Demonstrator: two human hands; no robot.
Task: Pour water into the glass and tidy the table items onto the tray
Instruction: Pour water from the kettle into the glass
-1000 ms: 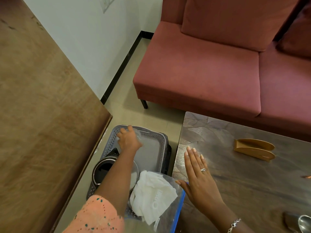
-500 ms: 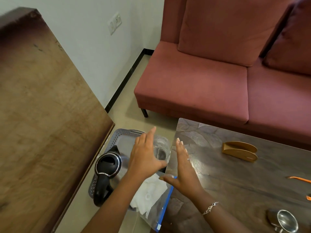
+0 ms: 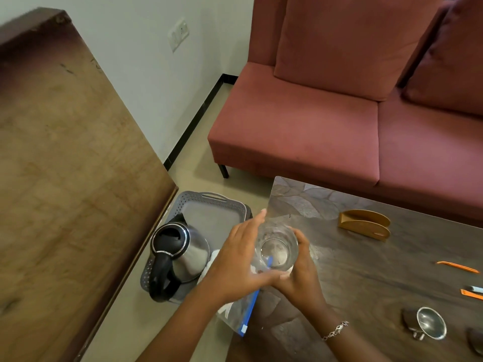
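Observation:
A clear empty glass [image 3: 277, 247] hangs over the left edge of the dark coffee table [image 3: 366, 270]. My left hand [image 3: 235, 259] cups its left side and my right hand [image 3: 300, 274] wraps its right side, thumbs meeting beneath it. Down on the floor between the table and a wooden cabinet lies a grey perforated tray [image 3: 211, 205]. On the tray stands a steel kettle [image 3: 183, 250] with a black lid and handle. A clear zip bag [image 3: 247, 316] with a blue strip and white cloth inside lies over the tray's near end, partly hidden by my arms.
On the table lie a tan wooden holder [image 3: 364, 226], two orange tools [image 3: 457, 266] [image 3: 470, 294] and a small steel funnel [image 3: 431, 322]. A red sofa [image 3: 326, 131] stands behind the table. A brown wooden cabinet [image 3: 65, 178] fills the left side.
My left hand lifted the glass out of the tray and carried it right to the table's edge. My right hand left the tabletop and closed round the glass.

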